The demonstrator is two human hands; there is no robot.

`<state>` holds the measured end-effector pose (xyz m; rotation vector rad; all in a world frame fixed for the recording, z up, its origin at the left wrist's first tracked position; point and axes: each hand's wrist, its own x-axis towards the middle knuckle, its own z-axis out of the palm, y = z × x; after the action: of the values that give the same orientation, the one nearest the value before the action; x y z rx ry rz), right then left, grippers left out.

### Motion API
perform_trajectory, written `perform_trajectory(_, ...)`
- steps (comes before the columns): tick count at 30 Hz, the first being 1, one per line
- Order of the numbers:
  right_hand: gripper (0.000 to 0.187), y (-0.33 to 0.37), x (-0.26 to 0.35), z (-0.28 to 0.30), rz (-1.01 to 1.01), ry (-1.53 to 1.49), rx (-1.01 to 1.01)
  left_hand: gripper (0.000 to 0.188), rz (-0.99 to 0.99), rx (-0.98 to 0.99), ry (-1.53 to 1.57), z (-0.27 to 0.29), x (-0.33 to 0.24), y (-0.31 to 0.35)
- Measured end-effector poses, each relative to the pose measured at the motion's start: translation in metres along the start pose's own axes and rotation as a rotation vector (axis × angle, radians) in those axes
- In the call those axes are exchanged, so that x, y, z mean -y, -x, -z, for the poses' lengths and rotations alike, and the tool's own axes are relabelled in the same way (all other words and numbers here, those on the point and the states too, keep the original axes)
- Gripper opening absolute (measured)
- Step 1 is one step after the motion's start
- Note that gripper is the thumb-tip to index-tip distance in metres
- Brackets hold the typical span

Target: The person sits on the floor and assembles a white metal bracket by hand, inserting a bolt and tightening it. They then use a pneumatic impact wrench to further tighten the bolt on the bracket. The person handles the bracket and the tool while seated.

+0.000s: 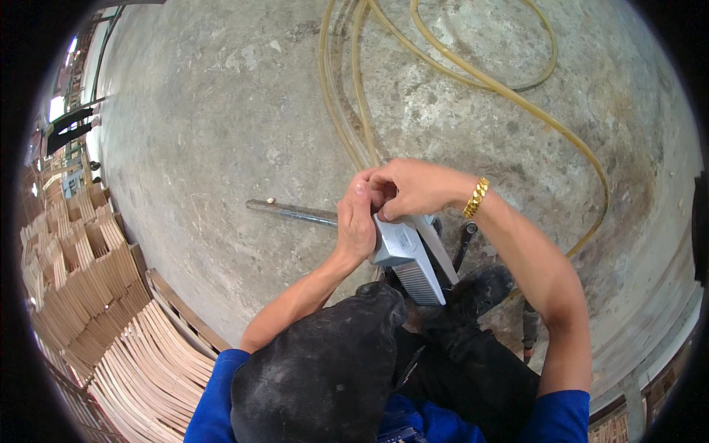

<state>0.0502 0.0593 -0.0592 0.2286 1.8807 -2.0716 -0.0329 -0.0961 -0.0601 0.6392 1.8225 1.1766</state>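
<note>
Grey metal tool (405, 255), boxy, with a ribbed lower face, held over the lap between both hands, just above the dark trousers (332, 369) and the black shoe (480, 289). A narrow pale bar runs along its right edge, slanting down toward the shoe.

Left hand (357, 221) wrapped around the tool's left side, palm against the body, fingers closed on it, thumb up by the top end. Right hand (413, 188) arched over the top end from the right, fingers (384, 203) curled and pinched together at the tool's upper corner, touching the left thumb. Exactly what the fingertips nip there cannot be told. Gold bracelet (476, 197) on the right wrist. Blue sleeves (214, 399) at the lower edge.

Behind the hands, lying flat on the concrete floor (221, 111): a slim dark metal rod (292, 213), its right end hidden by the left hand, with a small pale speck on it near the left end. A yellowish hose (509, 92) looping across the upper floor and curving down the right side, well apart from the tool. A black handled item (464, 244) just right of the tool, partly hidden by the right forearm.

Far left: stacks of curved pale wooden slats (140, 354) and blocks of short wooden pieces (81, 273), well apart from the hands.
</note>
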Motion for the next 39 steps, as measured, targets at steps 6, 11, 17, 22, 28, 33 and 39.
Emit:
perform_trajectory(6,0.018,0.014,-0.024,0.002,-0.004,-0.241,-0.112,0.052,0.094,0.052,0.052,0.005,0.002,0.003)
perform_trajectory(11,0.017,0.076,-0.039,0.032,-0.157,-0.284,-0.43,0.048,-0.006,0.077,-0.096,0.01,0.008,0.004)
perform_trajectory(17,0.015,0.173,-0.06,0.068,-0.544,0.241,-0.824,0.032,0.109,0.145,0.01,0.027,0.013,0.011)
perform_trajectory(22,0.016,0.208,-0.081,0.063,-0.686,0.74,-0.561,0.038,0.228,0.215,-0.007,0.029,-0.002,0.01)
perform_trajectory(28,0.016,0.208,-0.101,0.032,-0.697,0.873,-0.669,0.048,0.415,0.022,-0.184,0.016,-0.018,0.006)
perform_trajectory(33,0.013,0.196,-0.091,0.023,-0.521,0.727,-0.781,0.048,0.268,-0.104,0.041,-0.003,0.0,0.015)
perform_trajectory(39,0.011,0.136,-0.031,-0.012,0.102,0.546,-0.688,0.05,0.084,0.03,0.108,0.016,0.014,0.022)
